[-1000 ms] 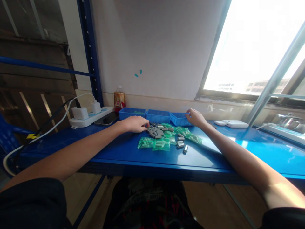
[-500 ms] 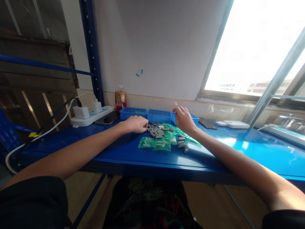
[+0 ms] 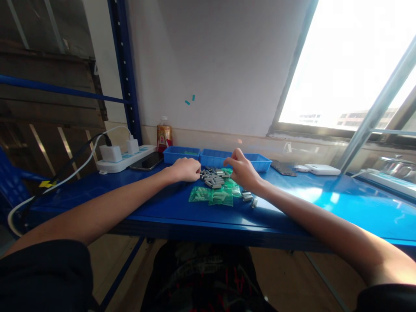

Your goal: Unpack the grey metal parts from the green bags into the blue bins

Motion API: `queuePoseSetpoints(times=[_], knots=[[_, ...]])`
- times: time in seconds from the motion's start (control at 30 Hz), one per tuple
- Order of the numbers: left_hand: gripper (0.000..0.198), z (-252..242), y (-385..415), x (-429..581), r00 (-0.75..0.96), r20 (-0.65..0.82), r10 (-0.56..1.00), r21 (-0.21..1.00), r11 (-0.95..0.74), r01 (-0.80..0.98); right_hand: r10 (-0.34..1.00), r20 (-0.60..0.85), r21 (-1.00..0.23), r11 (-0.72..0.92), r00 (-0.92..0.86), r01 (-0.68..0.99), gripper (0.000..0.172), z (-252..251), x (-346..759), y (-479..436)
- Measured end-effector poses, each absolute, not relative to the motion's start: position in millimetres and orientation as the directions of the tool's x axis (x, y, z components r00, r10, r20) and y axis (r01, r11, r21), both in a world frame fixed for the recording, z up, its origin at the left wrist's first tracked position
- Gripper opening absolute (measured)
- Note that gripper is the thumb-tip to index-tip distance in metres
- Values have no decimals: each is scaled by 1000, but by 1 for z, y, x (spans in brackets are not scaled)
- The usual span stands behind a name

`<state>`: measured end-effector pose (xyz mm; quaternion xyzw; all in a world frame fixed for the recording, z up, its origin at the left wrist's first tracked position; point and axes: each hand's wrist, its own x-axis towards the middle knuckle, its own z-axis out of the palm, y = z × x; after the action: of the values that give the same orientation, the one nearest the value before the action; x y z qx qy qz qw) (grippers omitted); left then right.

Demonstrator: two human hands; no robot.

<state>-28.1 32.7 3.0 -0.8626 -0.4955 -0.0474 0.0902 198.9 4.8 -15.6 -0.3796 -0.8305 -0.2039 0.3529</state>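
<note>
Several small grey metal cylinders [image 3: 214, 179] lie heaped in the middle of the blue table. My left hand [image 3: 186, 169] is closed at the heap's left edge, thumb and fingertips pressed together; whatever is between them is too small to make out. On the other side my right hand [image 3: 243, 171] hovers with its fingers curled in a pinch, and its fingertips are partly hidden. Green plastic packets [image 3: 221, 197] with small pale pieces inside lie in front of the heap. A few loose metal cylinders [image 3: 247, 196] rest below my right wrist.
Behind the heap stand blue trays [image 3: 182, 154], the right one partly behind my right hand. On the left are a power strip [image 3: 130, 159], a phone [image 3: 147, 161] and a bottle [image 3: 164, 135]. A dark phone [image 3: 284, 168] and a white box [image 3: 322, 169] lie right.
My right hand has moved left and slightly nearer, from in front of the right tray toward the heap. My left hand has barely shifted.
</note>
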Motion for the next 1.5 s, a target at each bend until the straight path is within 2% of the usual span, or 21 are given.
queuePoseSetpoints(times=[0.1,0.17,0.27,0.33,0.6,0.77,0.9,1.0,1.1,1.23,1.33,1.5], knots=[[21,8,33,-29,489,245,837,-66,-489,870,472,746,62,653,-470,755,37,-16,199,5],[23,13,32,-29,512,331,793,29,-551,834,441,740,89,685,-508,723,29,-16,199,5],[28,18,26,-25,600,404,691,225,-711,667,424,705,128,714,-569,689,23,-17,197,2],[30,20,20,-21,647,420,636,303,-770,561,406,696,150,725,-593,672,23,-17,194,-2],[30,18,12,-15,699,408,588,407,-802,437,327,744,175,746,-582,643,11,-12,191,-12],[29,16,11,-17,693,467,549,361,-834,418,325,764,159,743,-558,650,13,-13,193,-9],[35,13,6,-16,689,548,475,172,-870,463,343,798,83,752,-495,654,12,-15,192,-8],[27,12,3,-15,669,582,462,71,-849,524,373,813,7,760,-446,650,11,-15,189,-9],[19,13,2,-15,651,615,446,32,-838,544,403,822,-45,751,-403,659,12,-13,186,-12],[16,16,1,-14,643,624,445,-1,-822,570,395,820,-30,753,-415,657,10,-12,184,-13],[17,15,2,-12,657,583,478,10,-813,583,417,786,-23,758,-456,652,10,-15,184,-10],[22,17,9,-17,709,359,607,-21,-754,657,510,648,22,730,-566,683,11,-18,185,-8]])
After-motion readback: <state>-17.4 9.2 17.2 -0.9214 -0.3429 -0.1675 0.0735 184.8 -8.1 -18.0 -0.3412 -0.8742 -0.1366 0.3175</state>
